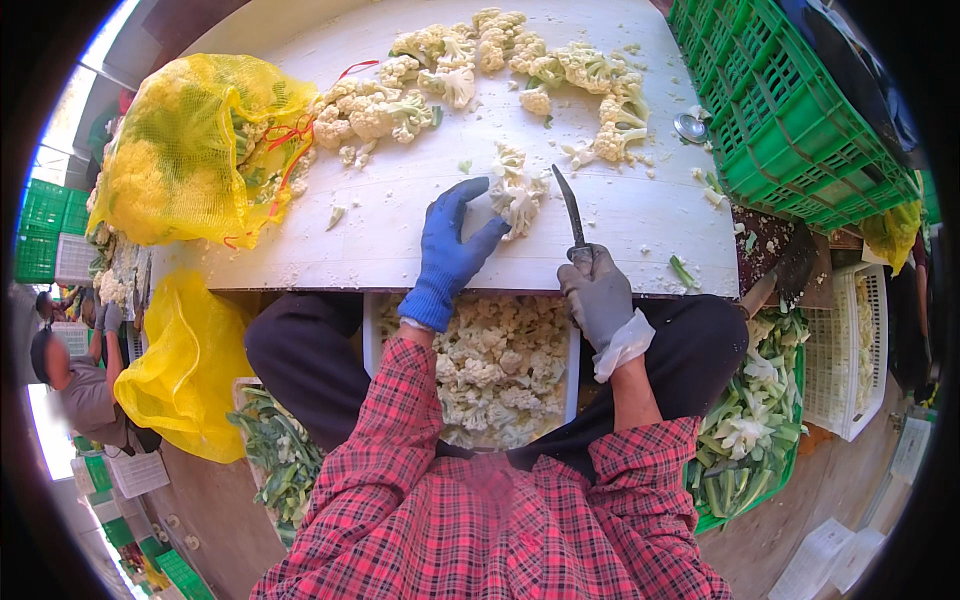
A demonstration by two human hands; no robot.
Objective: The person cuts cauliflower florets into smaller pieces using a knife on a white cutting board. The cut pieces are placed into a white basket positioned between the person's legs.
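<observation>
My left hand [457, 244], in a blue knit glove, has its thumb and fingers spread beside a cut cauliflower piece [517, 196] on the white tabletop [382, 225]. The thumb tip comes close to the piece; whether it touches, I cannot tell. In a grey glove, my right hand [598, 292] grips the handle of a small curved knife [570, 206], its dark blade pointing up and away from me. Cauliflower florets [367, 112] lie in a broad arc across the table. Below the table edge, between my knees, a white crate holds many small florets [502, 360].
A yellow mesh bag [172, 157] of cauliflower lies at the left, another yellow bag [187, 367] below it. At the right are a green crate [795, 112], a cleaver [799, 262] and a crate of trimmings [750, 427]. A co-worker [90, 390] is at far left.
</observation>
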